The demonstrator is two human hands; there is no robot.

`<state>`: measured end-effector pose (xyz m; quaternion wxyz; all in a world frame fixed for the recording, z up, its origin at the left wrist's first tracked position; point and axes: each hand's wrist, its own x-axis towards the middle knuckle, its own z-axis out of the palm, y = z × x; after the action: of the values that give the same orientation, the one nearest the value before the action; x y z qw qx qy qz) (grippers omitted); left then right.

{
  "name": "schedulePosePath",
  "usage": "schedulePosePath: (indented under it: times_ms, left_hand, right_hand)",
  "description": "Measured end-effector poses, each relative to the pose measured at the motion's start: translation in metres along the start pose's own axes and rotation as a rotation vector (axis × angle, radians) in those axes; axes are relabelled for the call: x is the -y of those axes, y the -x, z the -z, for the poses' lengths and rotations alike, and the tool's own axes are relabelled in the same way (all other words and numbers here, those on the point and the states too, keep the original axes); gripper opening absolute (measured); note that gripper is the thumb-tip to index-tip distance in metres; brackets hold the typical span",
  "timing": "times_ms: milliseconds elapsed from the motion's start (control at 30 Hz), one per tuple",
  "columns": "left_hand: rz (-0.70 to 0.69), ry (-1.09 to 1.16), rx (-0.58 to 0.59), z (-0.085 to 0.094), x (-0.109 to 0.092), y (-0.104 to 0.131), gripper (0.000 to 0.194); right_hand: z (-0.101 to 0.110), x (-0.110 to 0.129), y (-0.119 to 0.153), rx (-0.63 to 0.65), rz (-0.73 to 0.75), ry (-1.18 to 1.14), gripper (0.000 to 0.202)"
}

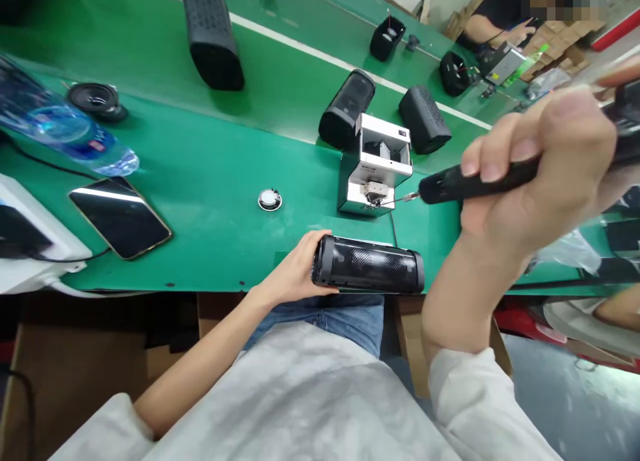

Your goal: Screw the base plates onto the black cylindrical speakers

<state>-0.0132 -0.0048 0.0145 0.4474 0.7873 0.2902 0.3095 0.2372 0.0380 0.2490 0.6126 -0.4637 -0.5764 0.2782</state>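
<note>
My left hand (pixel 300 271) grips the left end of a black speaker (pixel 373 266) with a perforated grille, which lies on its side at the table's front edge. In my right hand (pixel 545 147) is a black electric screwdriver (pixel 445 184), its fingers wrapped round the body. The screwdriver points left, and its bit reaches the front of a white and black screw feeder (pixel 385 157). Whether a screw sits on the bit is too small to tell. Left of the feeder, a small round speaker driver (pixel 270 199) lies on the green mat.
Several other black speaker housings (pixel 213 37) stand farther back. At the left are a phone (pixel 121 215), a water bottle (pixel 65 121), a loose speaker cone (pixel 95 99) and a white box (pixel 35 247) with cables. Across the table a person (pixel 500 21) works; another arm (pixel 620 312) shows at right.
</note>
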Motion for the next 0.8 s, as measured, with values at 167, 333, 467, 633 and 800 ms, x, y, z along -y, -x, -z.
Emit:
schedulePosePath:
  times_ms: [167, 333, 467, 633, 800]
  left_hand:
    - [0.004, 0.003, 0.007, 0.001, 0.000, -0.001, 0.112]
    - [0.015, 0.006, 0.008, 0.002, -0.001, -0.001, 0.113]
    - [0.028, -0.001, 0.014, 0.002, -0.001, -0.001, 0.113]
    - [0.035, -0.006, 0.013, 0.002, -0.002, -0.002, 0.114]
    - [0.038, 0.005, -0.005, 0.000, -0.002, -0.001, 0.114]
  right_hand:
    - [-0.009, -0.020, -0.009, -0.094, 0.112, 0.086, 0.058]
    - [-0.013, -0.048, -0.029, -0.290, 0.417, 0.040, 0.035]
    - [-0.007, -0.048, -0.030, -0.257, 0.297, 0.184, 0.021]
    - [-0.007, -0.048, -0.030, -0.315, 0.181, 0.278, 0.026]
    - [-0.013, -0.047, -0.023, -0.317, 0.368, -0.001, 0.023]
